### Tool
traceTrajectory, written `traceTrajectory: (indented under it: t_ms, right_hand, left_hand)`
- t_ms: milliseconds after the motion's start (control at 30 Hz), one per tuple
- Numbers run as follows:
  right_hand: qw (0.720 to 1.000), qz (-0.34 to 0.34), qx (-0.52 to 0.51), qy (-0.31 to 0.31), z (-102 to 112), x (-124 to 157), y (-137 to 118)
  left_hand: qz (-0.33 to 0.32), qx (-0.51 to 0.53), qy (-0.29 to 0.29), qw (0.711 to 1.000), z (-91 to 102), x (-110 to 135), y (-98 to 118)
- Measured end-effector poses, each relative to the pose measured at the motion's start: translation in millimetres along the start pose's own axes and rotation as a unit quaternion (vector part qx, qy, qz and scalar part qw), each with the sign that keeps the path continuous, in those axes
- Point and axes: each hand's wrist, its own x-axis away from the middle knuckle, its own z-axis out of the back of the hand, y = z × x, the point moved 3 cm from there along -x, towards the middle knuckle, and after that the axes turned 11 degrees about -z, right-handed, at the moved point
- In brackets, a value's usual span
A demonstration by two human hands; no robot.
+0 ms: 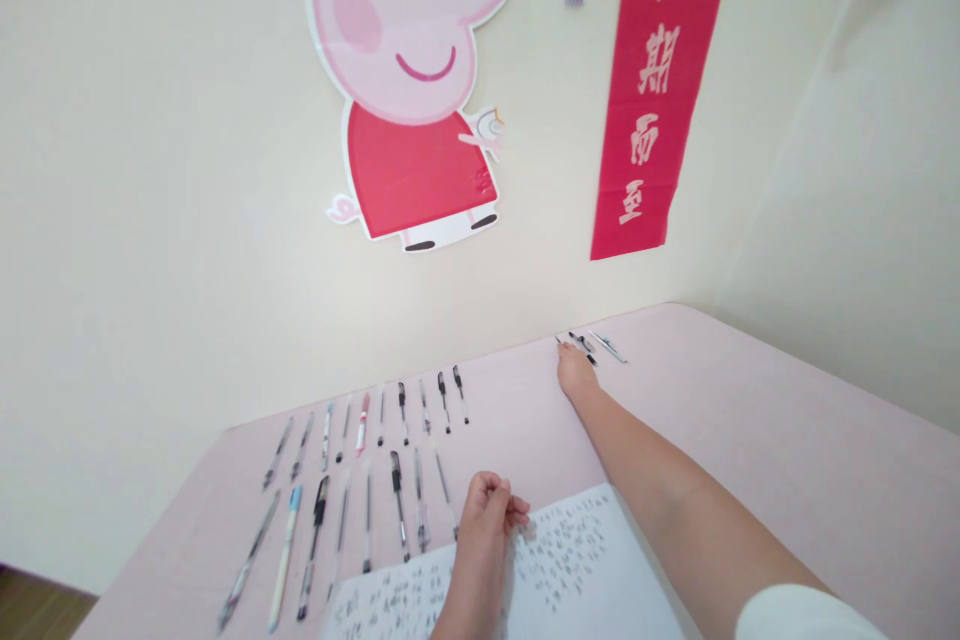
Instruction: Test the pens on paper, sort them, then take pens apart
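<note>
Your pink table point(720, 410) meets a pale wall point(187, 170); your left hand point(487, 510) curls narrow; your right hand point(577, 370), I can't tell.

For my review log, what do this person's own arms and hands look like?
Both the left hand and right hand are gloveless, with no watch or bracelet showing. A plain white sleeve leaves the right forearm bare; no left sleeve is in view.

Open cloth point(521, 420) lay between 2 rows of pens point(396, 470) and the right arm point(675, 480); the wall point(525, 290) blocked the back.
</note>
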Motion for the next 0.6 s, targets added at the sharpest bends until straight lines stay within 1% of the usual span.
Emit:
traceTrajectory:
  t_ms: [167,333,500,600]
  right_hand:
    - [1.0,-0.007,-0.001,0.01,5,3,-2]
    - [1.0,0.004,-0.001,0.021,16,13,-8]
    - [0.998,0.044,0.0,0.041,32,31,-21]
    - [0.994,0.098,0.011,0.037,41,44,-31]
  left_hand:
    - [-0.001,-0.004,-0.005,1.0,0.7,0,-1]
    - [-0.003,-0.004,-0.006,1.0,1.0,0,-2]
    - [-0.013,0.004,-0.004,1.0,1.2,0,-1]
    - [-0.009,0.004,-0.004,1.0,1.5,0,-2]
